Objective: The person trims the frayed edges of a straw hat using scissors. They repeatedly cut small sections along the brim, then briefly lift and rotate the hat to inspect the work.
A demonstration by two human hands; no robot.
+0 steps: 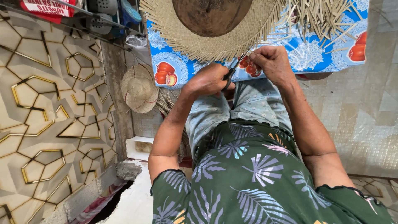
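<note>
A half-woven straw hat (199,39) lies on a table with a blue fruit-patterned cloth (319,54), its loose strips sticking out at the edge. A round brown mould (211,14) sits in the hat's middle. My left hand (209,79) grips a pair of dark-handled scissors (232,72), blades pointing up toward the hat's rim. My right hand (271,62) pinches the end of a straw strip right at the scissor tips. Both hands hover over my lap, just under the table's front edge.
A finished small straw hat (139,88) lies on the floor to the left, beside loose straw. A patterned gold-lined wall or floor panel (49,103) fills the left. A white block (139,148) and a concrete lump (126,170) sit lower left.
</note>
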